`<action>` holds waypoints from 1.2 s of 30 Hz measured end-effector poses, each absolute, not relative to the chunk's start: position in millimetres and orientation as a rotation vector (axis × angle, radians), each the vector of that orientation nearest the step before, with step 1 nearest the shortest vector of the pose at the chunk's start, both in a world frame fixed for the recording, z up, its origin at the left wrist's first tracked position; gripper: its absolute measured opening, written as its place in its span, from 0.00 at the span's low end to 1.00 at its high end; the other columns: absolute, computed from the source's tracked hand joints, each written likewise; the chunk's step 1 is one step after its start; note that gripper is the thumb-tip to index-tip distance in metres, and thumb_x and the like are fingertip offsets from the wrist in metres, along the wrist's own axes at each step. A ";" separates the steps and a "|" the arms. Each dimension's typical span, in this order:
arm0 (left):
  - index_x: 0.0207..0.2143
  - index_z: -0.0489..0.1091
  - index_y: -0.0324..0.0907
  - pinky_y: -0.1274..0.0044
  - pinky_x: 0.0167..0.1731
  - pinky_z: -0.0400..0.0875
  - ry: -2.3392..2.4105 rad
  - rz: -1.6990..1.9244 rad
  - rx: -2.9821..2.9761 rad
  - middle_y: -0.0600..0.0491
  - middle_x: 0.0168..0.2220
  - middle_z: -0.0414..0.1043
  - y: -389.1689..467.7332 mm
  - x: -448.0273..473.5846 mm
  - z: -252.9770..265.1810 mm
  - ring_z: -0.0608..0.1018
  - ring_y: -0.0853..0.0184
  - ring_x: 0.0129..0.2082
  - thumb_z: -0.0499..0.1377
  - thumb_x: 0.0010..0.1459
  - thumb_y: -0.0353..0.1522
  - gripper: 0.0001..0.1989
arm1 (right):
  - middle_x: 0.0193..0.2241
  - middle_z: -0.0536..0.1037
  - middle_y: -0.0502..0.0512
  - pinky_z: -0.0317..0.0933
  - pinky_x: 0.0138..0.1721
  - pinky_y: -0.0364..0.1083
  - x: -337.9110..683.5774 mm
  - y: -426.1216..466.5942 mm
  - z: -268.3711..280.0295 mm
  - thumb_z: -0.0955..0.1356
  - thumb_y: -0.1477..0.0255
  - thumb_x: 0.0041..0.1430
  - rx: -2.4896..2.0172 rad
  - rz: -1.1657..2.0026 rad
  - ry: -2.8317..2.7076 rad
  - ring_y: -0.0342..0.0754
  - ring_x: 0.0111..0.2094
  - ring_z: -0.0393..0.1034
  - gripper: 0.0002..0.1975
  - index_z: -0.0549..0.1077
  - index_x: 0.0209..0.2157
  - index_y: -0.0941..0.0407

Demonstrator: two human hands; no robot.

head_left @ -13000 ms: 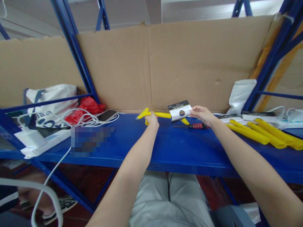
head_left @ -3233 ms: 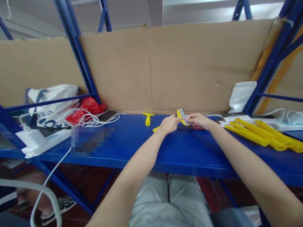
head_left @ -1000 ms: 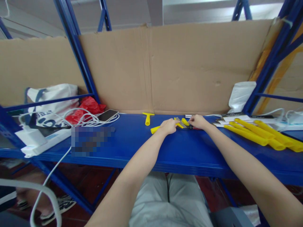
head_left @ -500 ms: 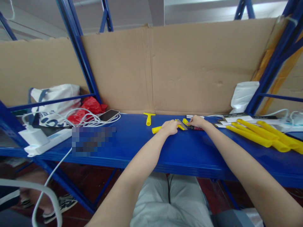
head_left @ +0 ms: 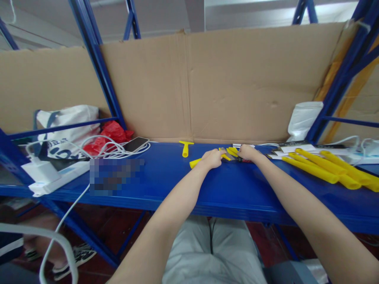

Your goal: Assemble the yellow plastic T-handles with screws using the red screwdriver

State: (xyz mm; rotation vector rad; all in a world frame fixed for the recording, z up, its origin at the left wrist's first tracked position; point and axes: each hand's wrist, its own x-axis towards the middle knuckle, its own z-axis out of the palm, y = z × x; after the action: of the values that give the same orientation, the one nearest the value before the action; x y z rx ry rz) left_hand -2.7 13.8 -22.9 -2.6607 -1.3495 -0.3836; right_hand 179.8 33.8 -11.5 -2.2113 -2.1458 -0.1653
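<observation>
My left hand (head_left: 212, 158) is closed round a yellow T-shaped scraper, whose handle end (head_left: 194, 163) sticks out to the left. Its yellow head and a flat grey blade (head_left: 228, 156) show beyond my fingers on the right. My right hand (head_left: 247, 152) is closed, with its fingertips at a small yellow plastic piece (head_left: 233, 151) beside the blade. Under that hand lies a black-and-red object (head_left: 241, 159), mostly covered, so its kind cannot be told. Another yellow T-shaped handle (head_left: 185, 149) lies farther back on the blue tabletop (head_left: 174, 179).
Several yellow tubular handles (head_left: 331, 167) lie at the right. To the left are a phone (head_left: 136, 144), coiled white cables (head_left: 108, 148), a red plastic bag (head_left: 114, 134) and a power strip (head_left: 63, 179). Cardboard (head_left: 237, 86) stands along the back; blue posts rise on both sides.
The small yellow piece has turned and shows more of its length near the blade. My right fingers have shifted slightly; my left hand keeps its hold on the scraper.
</observation>
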 end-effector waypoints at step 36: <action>0.55 0.60 0.50 0.74 0.47 0.64 -1.373 -0.499 -2.713 0.51 0.50 0.67 13.3 -3.4 -20.9 0.70 0.65 0.48 0.48 0.59 0.33 0.20 | 0.27 0.74 0.58 0.68 0.29 0.47 200.8 11.7 6.4 0.58 0.76 0.57 -1.426 0.895 -0.919 0.44 0.24 0.71 0.07 0.63 0.37 0.58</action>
State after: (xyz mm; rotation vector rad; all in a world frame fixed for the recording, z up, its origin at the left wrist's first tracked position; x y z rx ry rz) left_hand -3.4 13.3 -20.9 -2.7125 -1.3733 -0.4991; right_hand 200.8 11.7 6.4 -1.4260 -0.9188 0.8954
